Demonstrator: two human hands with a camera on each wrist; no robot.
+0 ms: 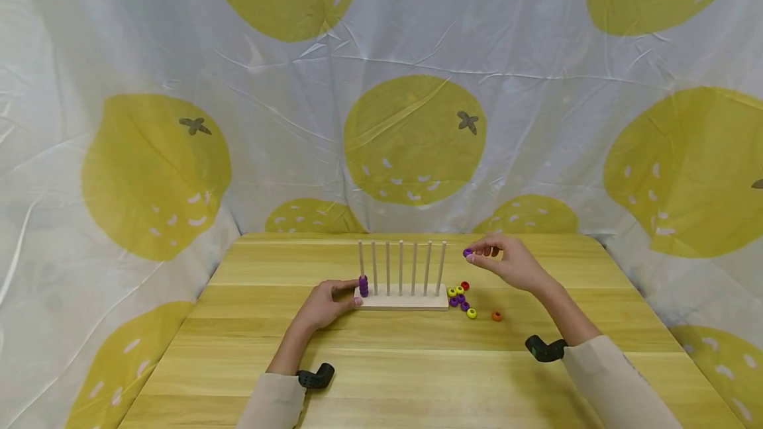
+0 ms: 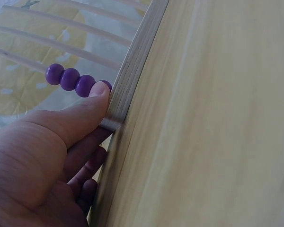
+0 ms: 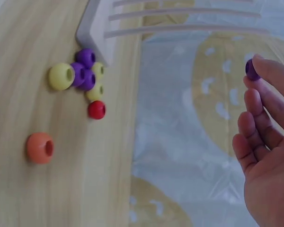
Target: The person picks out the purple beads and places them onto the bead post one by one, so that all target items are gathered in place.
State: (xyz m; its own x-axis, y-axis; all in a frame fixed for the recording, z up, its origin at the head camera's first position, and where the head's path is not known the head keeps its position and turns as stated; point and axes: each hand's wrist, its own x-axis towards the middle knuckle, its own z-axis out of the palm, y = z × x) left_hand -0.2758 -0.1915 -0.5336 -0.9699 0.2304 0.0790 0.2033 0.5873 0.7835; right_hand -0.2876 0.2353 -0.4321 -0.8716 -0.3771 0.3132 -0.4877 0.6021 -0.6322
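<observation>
A pale wooden peg stand (image 1: 402, 300) with several upright pegs stands on the table. Purple beads (image 2: 70, 79) are stacked on its leftmost peg, the lowest partly hidden by the thumb in the left wrist view. My left hand (image 1: 320, 304) grips the left end of the stand's base, thumb at the front. Raised to the right of the pegs, my right hand (image 1: 509, 262) pinches one purple bead (image 3: 252, 70) between thumb and index finger. Its other fingers are loosely bent.
Beside the base's right end lie loose purple beads (image 3: 85, 57), yellow beads (image 3: 61, 76) and a red bead (image 3: 96, 109). An orange bead (image 1: 497, 316) sits apart, farther right. Behind the wooden table (image 1: 417, 376) hangs a lemon-print cloth (image 1: 286, 118).
</observation>
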